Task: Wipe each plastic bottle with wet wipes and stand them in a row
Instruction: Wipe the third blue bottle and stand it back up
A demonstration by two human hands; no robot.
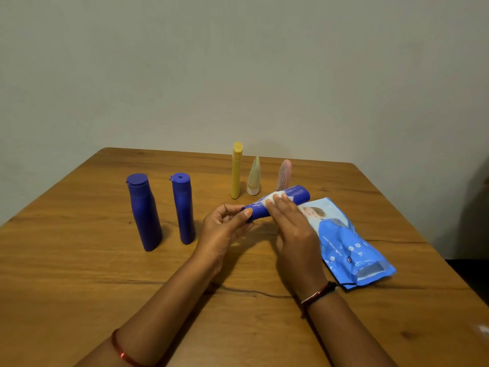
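The blue wet-wipes pack [352, 242] lies flat on the wooden counter [79, 274] at the right; its white print reads roughly "BABY WET WIPES", the first word too small to make out, and a pictured child on it is partly hidden by the right hand [293, 229]. That hand's fingers lie nearly straight, pressing a white wipe [267, 198] onto a blue bottle [296, 194] held lying sideways above the counter. The bottle's white lettering is unreadable. The left hand [225, 229] has its grip closed round the bottle's near end, thumb and fingers pinching it. Two more blue bottles [145, 215] stand upright at the left, apart from each other. Behind stand a yellow bottle [236, 173], a pale tube [254, 178] and a pink tube [284, 174], its base hidden by the held bottle.
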